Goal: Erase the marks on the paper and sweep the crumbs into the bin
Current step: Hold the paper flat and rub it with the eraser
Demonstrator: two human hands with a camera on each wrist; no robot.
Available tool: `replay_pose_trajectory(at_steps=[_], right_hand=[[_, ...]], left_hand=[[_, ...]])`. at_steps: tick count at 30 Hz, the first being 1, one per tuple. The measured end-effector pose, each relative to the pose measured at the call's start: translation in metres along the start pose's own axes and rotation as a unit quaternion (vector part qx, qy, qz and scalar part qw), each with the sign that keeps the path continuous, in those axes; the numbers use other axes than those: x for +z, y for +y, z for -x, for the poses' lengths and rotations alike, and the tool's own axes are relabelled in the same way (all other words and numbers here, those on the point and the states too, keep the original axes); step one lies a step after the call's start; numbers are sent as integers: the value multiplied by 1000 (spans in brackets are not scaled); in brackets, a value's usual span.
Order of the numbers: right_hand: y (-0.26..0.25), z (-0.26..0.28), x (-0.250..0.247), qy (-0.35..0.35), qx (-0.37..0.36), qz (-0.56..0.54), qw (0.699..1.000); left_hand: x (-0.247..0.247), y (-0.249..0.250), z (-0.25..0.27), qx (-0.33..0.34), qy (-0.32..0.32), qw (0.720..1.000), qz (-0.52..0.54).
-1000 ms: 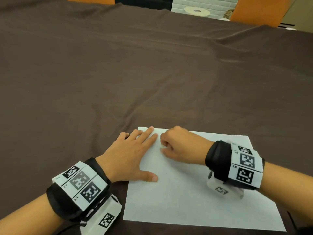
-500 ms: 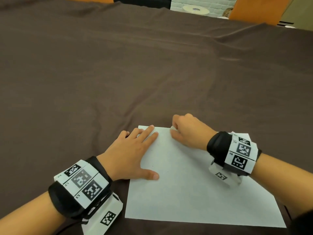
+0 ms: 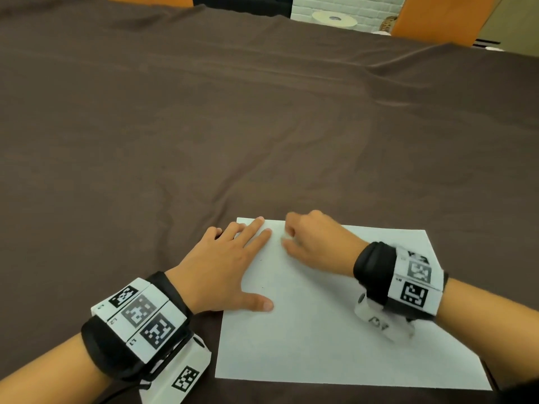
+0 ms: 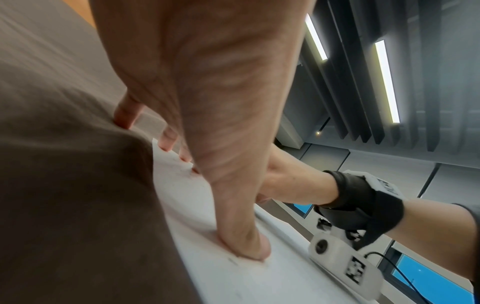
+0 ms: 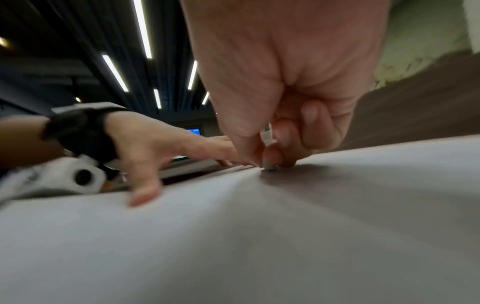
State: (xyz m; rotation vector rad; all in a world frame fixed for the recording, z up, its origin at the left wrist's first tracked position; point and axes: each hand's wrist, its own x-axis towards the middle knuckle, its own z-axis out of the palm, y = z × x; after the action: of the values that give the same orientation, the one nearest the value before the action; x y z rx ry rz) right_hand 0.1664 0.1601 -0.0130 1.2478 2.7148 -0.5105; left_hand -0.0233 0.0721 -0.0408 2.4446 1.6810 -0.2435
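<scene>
A white sheet of paper [image 3: 335, 330] lies on the brown tablecloth near me. My left hand [image 3: 233, 258] lies flat with straight fingers on the paper's left edge, thumb spread, pressing it down. My right hand [image 3: 309, 240] is curled near the paper's far edge and pinches a small white eraser [image 5: 269, 152] whose tip touches the paper [image 5: 233, 236]. In the head view the eraser [image 3: 284, 236] shows only as a pale sliver under the fingers. A few tiny dark specks [image 3: 262, 287] lie on the sheet beside my left hand. No bin is in view.
The brown tablecloth [image 3: 233, 112] stretches wide and wrinkled beyond the paper. Orange chair backs [image 3: 437, 16] stand past the far edge, and a round white object [image 3: 334, 18] sits beyond the table.
My right hand with the eraser went up and right toward the far edge, then came back left and slightly down. My left hand has stayed pressing the paper.
</scene>
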Motion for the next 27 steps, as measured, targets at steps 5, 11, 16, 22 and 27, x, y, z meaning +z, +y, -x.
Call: replay_pose_trajectory(at_steps=[5,11,16,22,27], right_hand=[[2,-2,-2,10,-1,21,1000],[18,-5,-14,12,34,0,999],[-4,12,4,-34,-30,19,999],[18,0,-14,9,33,23,999],[1,13,2,-21,-21,19,999]], left_hand=[[1,1,1,-2,6,1000,5],[2,1,0,-3,11,1000,16],[1,0,1,-4,9,1000,9],[2,1,0,-2,1,1000,7],[0,3,0,0,-10,1000,-15]])
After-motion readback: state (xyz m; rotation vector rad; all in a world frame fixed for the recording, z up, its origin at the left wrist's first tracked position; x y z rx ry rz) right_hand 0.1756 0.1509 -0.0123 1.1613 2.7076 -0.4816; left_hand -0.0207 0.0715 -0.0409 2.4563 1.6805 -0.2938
